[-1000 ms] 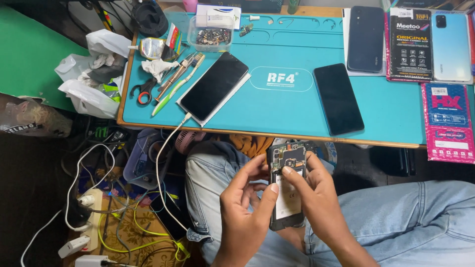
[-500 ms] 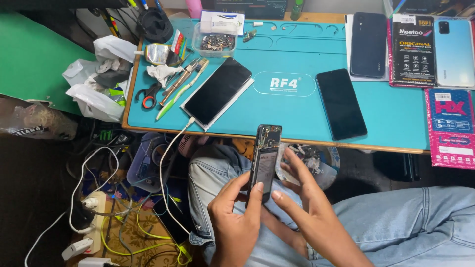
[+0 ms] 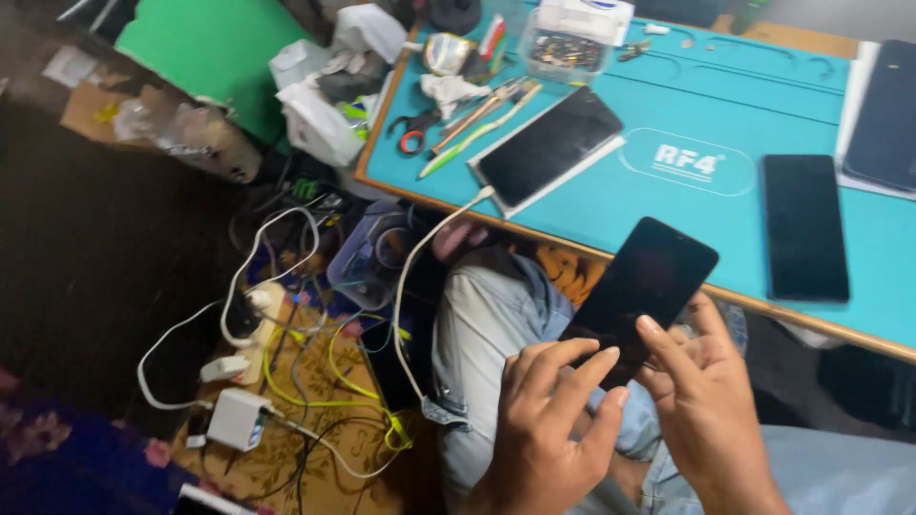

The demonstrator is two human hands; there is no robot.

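Left hand (image 3: pixel 553 420) and right hand (image 3: pixel 701 410) both pinch the lower end of a slim black glass-fronted phone (image 3: pixel 644 286), fingers curled on its edges, tilted up over the lap just below the teal rubber work mat (image 3: pixel 611 205), near its front edge.

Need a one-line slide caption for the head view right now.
Both hands, left hand and right hand, hold a dark phone above the lap, beside a teal work mat.
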